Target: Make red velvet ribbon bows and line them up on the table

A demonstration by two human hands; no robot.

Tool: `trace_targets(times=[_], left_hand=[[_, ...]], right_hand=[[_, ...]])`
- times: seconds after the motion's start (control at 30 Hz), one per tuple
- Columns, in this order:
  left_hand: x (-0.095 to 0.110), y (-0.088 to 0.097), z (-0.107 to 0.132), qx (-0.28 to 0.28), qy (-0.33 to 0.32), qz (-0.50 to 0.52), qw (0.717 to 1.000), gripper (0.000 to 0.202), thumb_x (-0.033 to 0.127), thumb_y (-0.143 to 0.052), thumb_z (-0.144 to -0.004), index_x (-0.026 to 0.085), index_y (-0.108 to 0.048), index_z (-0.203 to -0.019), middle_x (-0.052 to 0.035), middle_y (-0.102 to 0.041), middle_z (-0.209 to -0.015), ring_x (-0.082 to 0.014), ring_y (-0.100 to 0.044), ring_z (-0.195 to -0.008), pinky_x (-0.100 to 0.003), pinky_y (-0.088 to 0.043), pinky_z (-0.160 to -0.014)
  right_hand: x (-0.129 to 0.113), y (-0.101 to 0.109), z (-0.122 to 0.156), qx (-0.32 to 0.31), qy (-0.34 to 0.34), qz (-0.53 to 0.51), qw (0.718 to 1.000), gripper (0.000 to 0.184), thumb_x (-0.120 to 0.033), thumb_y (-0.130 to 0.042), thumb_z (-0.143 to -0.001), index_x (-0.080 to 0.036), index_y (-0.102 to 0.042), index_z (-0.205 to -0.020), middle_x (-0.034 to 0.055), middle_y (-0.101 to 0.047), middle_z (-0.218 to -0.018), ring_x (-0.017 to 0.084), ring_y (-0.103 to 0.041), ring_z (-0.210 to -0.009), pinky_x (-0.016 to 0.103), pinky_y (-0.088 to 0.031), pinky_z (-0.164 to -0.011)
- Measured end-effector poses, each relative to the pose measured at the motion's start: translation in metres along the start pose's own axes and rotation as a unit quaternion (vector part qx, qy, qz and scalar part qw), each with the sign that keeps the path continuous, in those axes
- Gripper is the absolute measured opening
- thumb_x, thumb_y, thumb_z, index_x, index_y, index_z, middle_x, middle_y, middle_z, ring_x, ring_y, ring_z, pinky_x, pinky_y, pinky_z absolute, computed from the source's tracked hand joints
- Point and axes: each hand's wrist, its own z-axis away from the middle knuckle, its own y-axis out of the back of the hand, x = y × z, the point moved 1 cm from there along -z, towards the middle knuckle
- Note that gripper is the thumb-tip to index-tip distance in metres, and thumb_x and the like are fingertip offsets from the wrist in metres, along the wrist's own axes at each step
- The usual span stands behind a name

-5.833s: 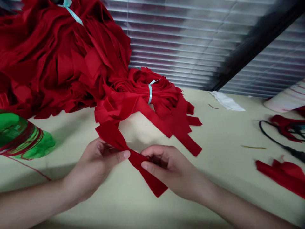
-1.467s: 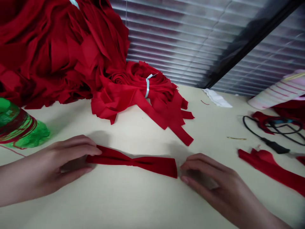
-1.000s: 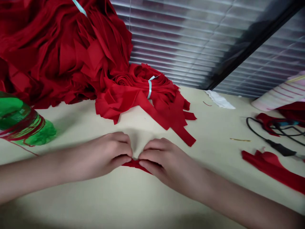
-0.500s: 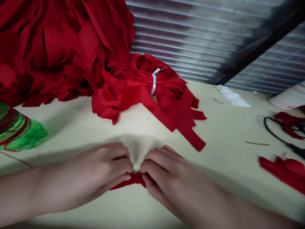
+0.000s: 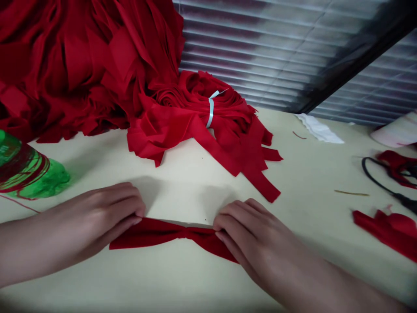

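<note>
One narrow red cloth strip [image 5: 153,231], pinched at its middle into a bow shape, lies flat on our cream tabletop [image 5: 302,174], directly in front of us. Its long axis runs across our view from left to right, sloping slightly down toward the right. Our left hand [image 5: 93,217] rests on its left wing, fingers together and slightly curved, fingertips and thumb on the upper edge. Our right hand [image 5: 260,248] covers more of the right wing, also with fingers together, and neither hand visibly pinches the cloth. The narrow waist [image 5: 187,233] lies between them, and our right fingertips are nearer to it than our left.

Beyond the strip, we see a large heap of red fabric strips [image 5: 81,74] and a red bundle [image 5: 182,126] bound with a pale blue tie [image 5: 211,112]. A green plastic bottle [image 5: 32,171] wound with red thread lies near our left hand, while a coiled black cord [image 5: 374,174] lies well off to the right.
</note>
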Motion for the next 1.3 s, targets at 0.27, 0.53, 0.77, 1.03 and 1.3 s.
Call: trace_targets(times=[0.27,0.53,0.77,1.03,1.3], left_hand=[[-0.003,0.006,0.03,0.084,-0.006,-0.057,0.995,0.024,0.009,-0.038,-0.091,0.022,-0.056,-0.102,0.0041,-0.052,-0.098,-0.0105,-0.054,-0.085,-0.019,-0.041,-0.076],[0.045,-0.006,-0.011,0.036,-0.078,0.081,0.993,0.019,0.015,-0.048,-0.095,0.024,-0.058,-0.109,0.0017,-0.06,-0.097,-0.0105,-0.059,-0.083,-0.019,-0.046,-0.069],[0.05,-0.037,-0.031,-0.001,-0.032,0.145,0.989,0.016,0.018,-0.047,-0.097,0.02,-0.062,-0.09,0.0017,-0.06,-0.086,-0.0114,-0.055,-0.076,-0.024,-0.043,-0.066],[0.052,-0.041,-0.015,-0.021,-0.044,0.068,0.996,0.024,0.014,-0.032,-0.1,0.021,-0.054,-0.105,-0.0031,-0.058,-0.104,-0.0183,-0.052,-0.097,-0.029,-0.047,-0.085],[0.058,-0.046,-0.016,0.066,0.012,0.12,0.991,0.024,0.022,-0.037,-0.1,0.026,-0.058,-0.109,-0.0006,-0.062,-0.108,-0.0138,-0.06,-0.098,-0.022,-0.053,-0.085]], right_hand=[[0.029,0.007,0.047,0.103,-0.077,-0.055,0.99,0.012,-0.023,-0.049,-0.093,-0.022,-0.061,-0.095,0.0056,-0.063,-0.09,0.019,-0.063,-0.082,0.032,-0.054,-0.07],[-0.004,0.016,0.028,0.137,-0.071,-0.134,0.979,0.014,-0.014,-0.052,-0.092,-0.022,-0.063,-0.096,0.0029,-0.064,-0.091,0.012,-0.063,-0.076,0.022,-0.052,-0.067],[-0.005,-0.012,0.009,0.068,-0.081,-0.235,0.966,0.019,-0.012,-0.047,-0.093,-0.018,-0.065,-0.092,0.0031,-0.064,-0.089,0.012,-0.062,-0.078,0.025,-0.051,-0.07],[-0.005,-0.013,0.021,0.126,-0.039,-0.177,0.975,0.026,-0.01,-0.039,-0.096,-0.017,-0.064,-0.103,0.0064,-0.068,-0.098,0.015,-0.065,-0.087,0.025,-0.057,-0.076],[-0.002,-0.019,0.036,0.099,-0.062,-0.102,0.988,0.029,-0.023,-0.046,-0.096,-0.014,-0.058,-0.12,0.0099,-0.063,-0.112,0.019,-0.061,-0.106,0.03,-0.055,-0.092]])
